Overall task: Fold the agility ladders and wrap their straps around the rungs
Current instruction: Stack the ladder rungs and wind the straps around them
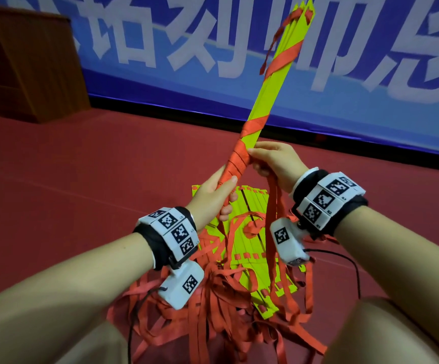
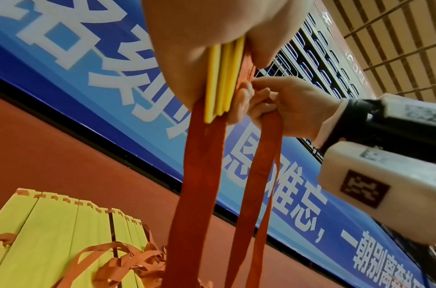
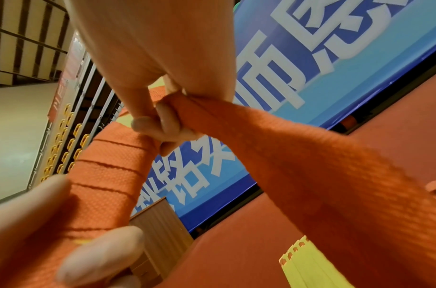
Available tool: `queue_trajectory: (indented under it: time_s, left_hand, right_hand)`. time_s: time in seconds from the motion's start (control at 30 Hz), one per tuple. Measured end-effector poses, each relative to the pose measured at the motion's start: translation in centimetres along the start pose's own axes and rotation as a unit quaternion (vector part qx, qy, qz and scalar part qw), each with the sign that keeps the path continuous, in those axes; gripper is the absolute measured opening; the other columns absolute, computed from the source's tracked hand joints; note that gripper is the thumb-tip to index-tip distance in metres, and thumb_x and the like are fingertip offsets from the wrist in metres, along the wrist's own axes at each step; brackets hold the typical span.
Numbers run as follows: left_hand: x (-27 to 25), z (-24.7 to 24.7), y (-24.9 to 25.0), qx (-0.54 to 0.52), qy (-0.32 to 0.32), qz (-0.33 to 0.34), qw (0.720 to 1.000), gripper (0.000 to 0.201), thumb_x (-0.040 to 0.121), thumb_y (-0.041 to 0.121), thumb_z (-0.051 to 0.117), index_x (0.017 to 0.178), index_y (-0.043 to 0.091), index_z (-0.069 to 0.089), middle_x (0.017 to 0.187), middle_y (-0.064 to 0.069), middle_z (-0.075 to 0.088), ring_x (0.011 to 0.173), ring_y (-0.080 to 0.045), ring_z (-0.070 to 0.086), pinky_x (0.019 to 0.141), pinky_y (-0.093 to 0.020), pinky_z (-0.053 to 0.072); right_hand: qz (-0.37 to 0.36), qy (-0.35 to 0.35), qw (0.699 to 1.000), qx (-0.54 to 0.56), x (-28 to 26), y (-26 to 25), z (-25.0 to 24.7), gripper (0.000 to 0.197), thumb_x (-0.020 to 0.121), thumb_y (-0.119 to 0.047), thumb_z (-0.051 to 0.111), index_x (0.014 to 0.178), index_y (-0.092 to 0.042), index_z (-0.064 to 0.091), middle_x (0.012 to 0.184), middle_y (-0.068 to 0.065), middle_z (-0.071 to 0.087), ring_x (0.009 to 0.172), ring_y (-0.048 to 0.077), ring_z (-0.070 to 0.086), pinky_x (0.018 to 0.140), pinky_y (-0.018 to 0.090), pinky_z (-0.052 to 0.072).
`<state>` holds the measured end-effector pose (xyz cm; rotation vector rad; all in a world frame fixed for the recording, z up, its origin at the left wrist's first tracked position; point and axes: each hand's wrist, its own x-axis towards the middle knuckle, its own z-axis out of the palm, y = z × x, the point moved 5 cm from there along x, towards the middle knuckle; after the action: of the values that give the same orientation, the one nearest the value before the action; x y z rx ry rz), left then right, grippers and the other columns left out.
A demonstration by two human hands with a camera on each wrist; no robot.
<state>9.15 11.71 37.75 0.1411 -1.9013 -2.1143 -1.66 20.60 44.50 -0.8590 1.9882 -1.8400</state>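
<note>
Rungs [image 1: 269,82] gripped by left hand [image 1: 210,195]; right hand [image 3: 162,124] pinches strap [image 3: 298,155], clearest in wrist view.

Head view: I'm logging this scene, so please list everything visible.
rung bundle: one, yellow-green, held tilted upward, strap wound around its lower part
strap: one, orange-red, hanging loose from the bundle
ladder pile: one, yellow-green rungs with tangled orange-red straps, on the floor
floor: red
banner: one, blue with white characters, behind
cabinet: one, brown wood, far left
left hand: grips the bundle's lower end
right hand: pinches the strap at the wrap
</note>
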Motion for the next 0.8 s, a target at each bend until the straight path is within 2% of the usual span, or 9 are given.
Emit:
queue_trajectory:
  time_s: [0.1, 0.2, 0.4, 0.47, 0.53, 0.6, 0.7, 0.77, 0.8]
  left_hand:
    - [0.0, -0.1, 0.5, -0.016, 0.006, 0.012, 1.0, 0.028, 0.104, 0.024, 0.041, 0.125, 0.041, 0.046, 0.067, -0.001, 0.043, 0.043, -0.01, 0.035, 0.04, -0.019, 0.03]
    - [0.0, -0.4, 1.0, -0.011, 0.009, 0.022, 1.0, 0.031, 0.104, 0.023, 0.041, 0.131, 0.037, 0.043, 0.068, -0.002, 0.044, 0.044, -0.011, 0.035, 0.04, -0.02, 0.031]
    - [0.1, -1.7, 1.6, 0.021, 0.017, 0.04, 0.999, 0.041, 0.104, 0.018, 0.041, 0.142, 0.032, 0.038, 0.068, -0.001, 0.044, 0.044, -0.01, 0.036, 0.04, -0.019, 0.032]
    - [0.3, -2.6, 1.7, 0.02, 0.032, 0.041, 0.998, 0.044, 0.103, 0.018, 0.041, 0.146, 0.028, 0.035, 0.068, -0.002, 0.045, 0.044, -0.01, 0.037, 0.04, -0.019, 0.032]
    - [0.4, -3.3, 1.7, 0.019, 0.044, 0.042, 0.998, 0.044, 0.103, 0.019, 0.042, 0.146, 0.027, 0.035, 0.068, -0.002, 0.045, 0.044, -0.01, 0.037, 0.04, -0.019, 0.032]
    - [0.5, -3.8, 1.5, 0.032, 0.058, 0.041, 0.997, 0.043, 0.104, 0.02, 0.042, 0.145, 0.03, 0.037, 0.068, -0.002, 0.045, 0.045, -0.011, 0.037, 0.04, -0.02, 0.032]
    - [0.7, -4.0, 1.1, 0.066, 0.078, 0.041, 0.994, 0.041, 0.104, 0.02, 0.042, 0.14, 0.039, 0.038, 0.068, -0.002, 0.044, 0.045, -0.011, 0.036, 0.04, -0.02, 0.031]
    - [0.8, -4.0, 0.9, 0.081, 0.084, 0.043, 0.992, 0.042, 0.103, 0.02, 0.043, 0.139, 0.042, 0.038, 0.069, -0.002, 0.044, 0.045, -0.011, 0.035, 0.04, -0.02, 0.031]
    - [0.8, -3.9, 0.9, 0.087, 0.087, 0.044, 0.991, 0.042, 0.103, 0.02, 0.043, 0.138, 0.043, 0.038, 0.069, -0.002, 0.044, 0.046, -0.011, 0.035, 0.04, -0.021, 0.031]
  right_hand:
    - [0.003, 0.024, 0.999, -0.045, 0.1, -0.5, -0.2, 0.014, 0.093, -0.001, 0.051, 0.087, -0.005, 0.063, 0.066, 0.005, 0.06, 0.036, 0.004, 0.046, 0.037, 0.016, 0.033]
    - [-0.006, 0.012, 0.993, -0.119, 0.0, -0.8, -0.3, 0.031, 0.093, 0.001, 0.04, 0.072, -0.012, 0.059, 0.067, 0.003, 0.063, 0.036, 0.005, 0.05, 0.038, 0.016, 0.039]
    - [0.029, -0.059, 0.98, -0.189, -0.4, 0.7, -1.0, 0.034, 0.084, 0.015, 0.033, 0.084, -0.005, 0.061, 0.069, 0.007, 0.064, 0.041, 0.005, 0.054, 0.05, 0.022, 0.05]
    - [0.051, -0.068, 0.983, -0.164, -0.7, 1.6, -1.6, 0.037, 0.082, 0.019, 0.034, 0.083, -0.006, 0.062, 0.069, 0.008, 0.062, 0.044, 0.005, 0.056, 0.052, 0.022, 0.047]
    - [0.073, -0.062, 0.989, -0.112, -0.9, 2.4, -2.0, 0.036, 0.081, 0.021, 0.034, 0.078, -0.004, 0.06, 0.067, 0.01, 0.059, 0.043, 0.007, 0.054, 0.045, 0.019, 0.043]
    - [0.09, -0.048, 0.993, -0.06, -0.9, 2.5, -2.0, 0.034, 0.08, 0.02, 0.03, 0.073, -0.002, 0.056, 0.061, 0.011, 0.05, 0.038, 0.009, 0.045, 0.038, 0.016, 0.034]
    - [0.102, -0.04, 0.994, 0.03, -0.6, 1.9, -1.3, 0.03, 0.094, 0.002, 0.031, 0.069, -0.006, 0.045, 0.056, 0.007, 0.039, 0.031, 0.004, 0.028, 0.033, 0.013, 0.017]
    - [0.097, -0.04, 0.994, 0.032, -0.5, 1.6, -1.0, 0.031, 0.1, -0.015, 0.042, 0.07, -0.009, 0.045, 0.05, 0.002, 0.045, 0.03, 0.003, 0.024, 0.032, 0.012, 0.015]
    - [0.089, -0.045, 0.995, 0.017, -0.5, 1.6, -0.8, 0.031, 0.099, -0.018, 0.048, 0.069, -0.01, 0.046, 0.047, -0.001, 0.046, 0.031, 0.003, 0.024, 0.031, 0.013, 0.015]
